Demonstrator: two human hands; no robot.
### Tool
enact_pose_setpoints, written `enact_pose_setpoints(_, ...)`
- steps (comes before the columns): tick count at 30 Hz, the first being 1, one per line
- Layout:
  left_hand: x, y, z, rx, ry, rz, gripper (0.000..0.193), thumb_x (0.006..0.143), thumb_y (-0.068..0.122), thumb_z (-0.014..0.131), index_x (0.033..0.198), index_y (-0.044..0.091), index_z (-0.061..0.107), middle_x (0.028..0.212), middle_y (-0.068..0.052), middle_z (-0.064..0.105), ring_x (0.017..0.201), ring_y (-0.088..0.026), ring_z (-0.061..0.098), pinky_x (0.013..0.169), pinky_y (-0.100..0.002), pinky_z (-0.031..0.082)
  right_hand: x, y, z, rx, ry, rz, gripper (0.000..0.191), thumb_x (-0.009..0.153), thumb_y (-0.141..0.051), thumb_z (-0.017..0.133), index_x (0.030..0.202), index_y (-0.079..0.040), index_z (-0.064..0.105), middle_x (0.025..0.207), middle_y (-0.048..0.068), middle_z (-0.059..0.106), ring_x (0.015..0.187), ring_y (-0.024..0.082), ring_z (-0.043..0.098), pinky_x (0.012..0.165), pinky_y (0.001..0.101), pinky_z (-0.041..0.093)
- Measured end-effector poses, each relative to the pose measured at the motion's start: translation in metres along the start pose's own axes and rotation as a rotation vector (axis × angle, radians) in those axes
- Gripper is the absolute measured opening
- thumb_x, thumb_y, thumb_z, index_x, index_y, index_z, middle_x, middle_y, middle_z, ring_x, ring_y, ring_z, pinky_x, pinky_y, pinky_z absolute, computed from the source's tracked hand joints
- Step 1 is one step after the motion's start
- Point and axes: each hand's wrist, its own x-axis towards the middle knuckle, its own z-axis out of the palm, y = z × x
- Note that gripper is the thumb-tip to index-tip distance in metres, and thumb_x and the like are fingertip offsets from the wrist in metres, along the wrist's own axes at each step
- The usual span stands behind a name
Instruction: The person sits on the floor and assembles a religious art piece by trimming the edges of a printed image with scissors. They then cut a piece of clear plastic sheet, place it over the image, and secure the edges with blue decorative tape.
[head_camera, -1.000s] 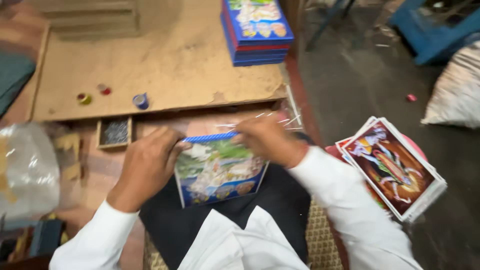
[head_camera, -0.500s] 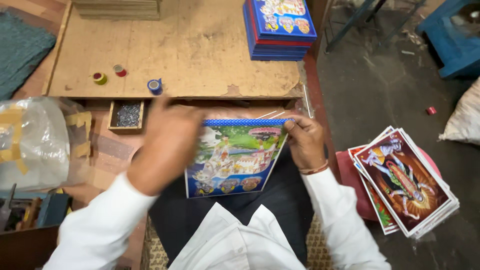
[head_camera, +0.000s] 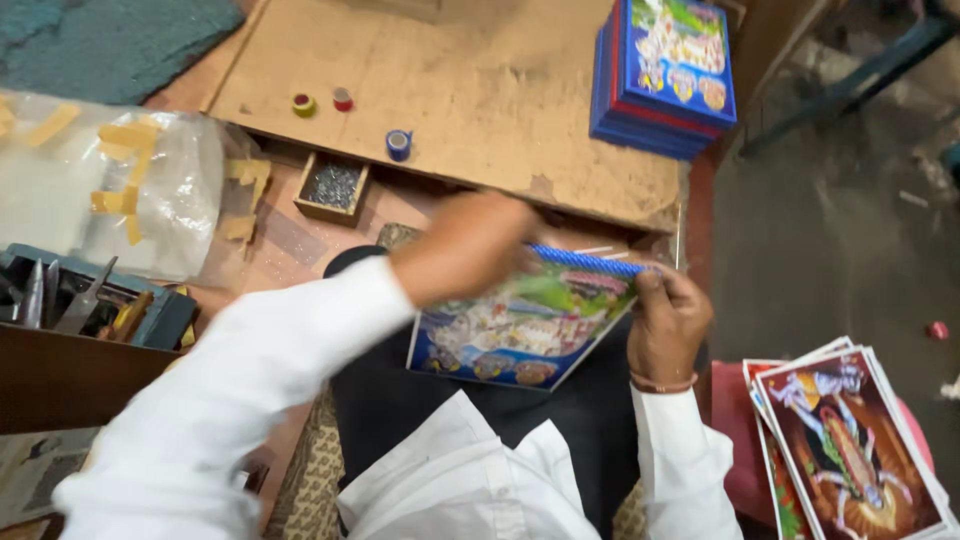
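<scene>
A colourful printed picture board (head_camera: 520, 325) with a blue patterned strip (head_camera: 590, 262) along its top edge rests on my lap. My right hand (head_camera: 668, 318) grips its right top corner, thumb on the strip. My left hand (head_camera: 468, 245) hovers over the board's upper left part, blurred by motion, fingers curled on the edge; whether it grips is unclear. Both arms wear white sleeves.
A low wooden board (head_camera: 450, 90) lies ahead with three small tape rolls (head_camera: 399, 144) and a stack of blue-edged pictures (head_camera: 665, 75). A small box of pins (head_camera: 333, 187), a plastic bag (head_camera: 110, 195) and a tool tray (head_camera: 80, 305) sit left. Loose prints (head_camera: 850, 450) lie right.
My left hand has swept across the board's top toward the middle. The right hand has stayed on the right corner. The view has shifted slightly.
</scene>
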Motion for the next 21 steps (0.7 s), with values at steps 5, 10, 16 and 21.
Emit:
enact_pose_setpoints(5,-0.05,-0.03,-0.029,-0.147,0.196,-0.079,0.024,0.077,0.023,0.083,0.093,0.005,0.079,0.084,-0.017,0.074,0.077,-0.033,0.073,0.068,-0.044,0.055,0.0,-0.004,0.008,0.143,-0.064,0.012,0.023,0.101,-0.011,0.072,0.114,0.009,0.071,0.105,0.012,0.074,0.092,0.016,0.069,0.085,0.0282,0.056)
enact_pose_setpoints(10,-0.066,-0.047,0.012,-0.701,0.414,-0.228,0.013,0.082,0.011,0.081,0.09,0.001,0.076,0.079,-0.004,0.076,0.071,-0.012,0.068,0.064,-0.027,0.052,0.0,-0.001,0.008,0.22,-0.067,0.025,0.022,0.101,-0.012,0.071,0.113,0.007,0.071,0.104,0.012,0.074,0.092,0.017,0.07,0.086,0.0289,0.056)
enact_pose_setpoints(16,-0.079,-0.061,0.068,-1.15,0.475,-0.319,0.016,0.091,0.009,0.074,0.104,0.001,0.07,0.087,0.0,0.073,0.077,-0.005,0.064,0.069,-0.02,0.052,-0.015,0.023,0.009,0.124,-0.149,0.104,0.015,0.097,-0.002,0.07,0.111,0.004,0.068,0.104,0.01,0.072,0.093,0.017,0.068,0.089,0.0323,0.055)
enact_pose_setpoints(21,-0.094,-0.067,0.094,-1.186,0.287,-0.322,0.025,0.087,0.008,0.076,0.11,-0.002,0.071,0.097,-0.003,0.077,0.086,-0.008,0.069,0.078,-0.024,0.058,-0.02,0.005,0.013,0.224,-0.136,0.102,0.015,0.094,0.002,0.071,0.108,0.004,0.068,0.105,0.011,0.074,0.095,0.02,0.072,0.093,0.0351,0.057)
